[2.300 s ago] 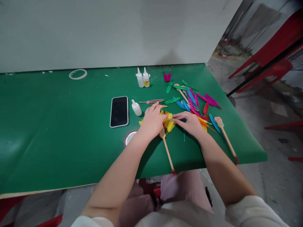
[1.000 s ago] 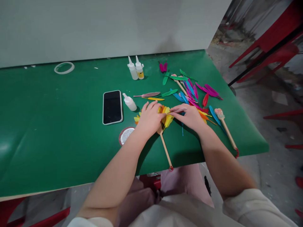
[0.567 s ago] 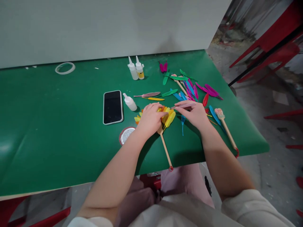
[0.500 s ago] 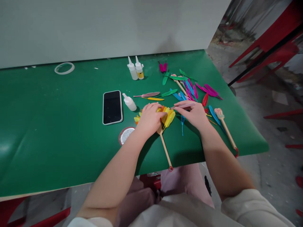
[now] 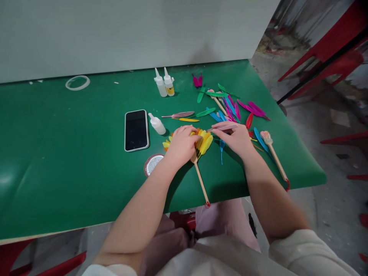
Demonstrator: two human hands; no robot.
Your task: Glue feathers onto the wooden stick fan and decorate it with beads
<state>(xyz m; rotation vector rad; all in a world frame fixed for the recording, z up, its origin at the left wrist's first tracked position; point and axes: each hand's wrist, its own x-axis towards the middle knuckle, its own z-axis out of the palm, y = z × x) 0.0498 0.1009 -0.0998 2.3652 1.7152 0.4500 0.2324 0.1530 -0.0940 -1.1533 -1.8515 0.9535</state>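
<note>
On the green tabletop lies a feather fan (image 5: 206,143) with yellow and orange feathers and a thin wooden handle that points toward me. My left hand (image 5: 183,142) is closed over the fan's middle, thumb and fingers pressing on its feathers and hiding its centre. Pinched in my right hand (image 5: 234,138) is a pair of pinkish tweezers (image 5: 227,128), its tips at the upper right edge of the yellow feathers. Blue feathers (image 5: 221,149) lie just under and beside my right hand. A round tin lid (image 5: 153,164) is partly covered by my left forearm.
A phone (image 5: 136,130) and a white squeeze bottle (image 5: 157,124) lie left of the fan. Two upright glue bottles (image 5: 165,85) stand farther back. Loose coloured feathers (image 5: 230,107) and a wooden stick with a flower-like head (image 5: 274,155) are on the right. A tape ring (image 5: 77,89) lies far left.
</note>
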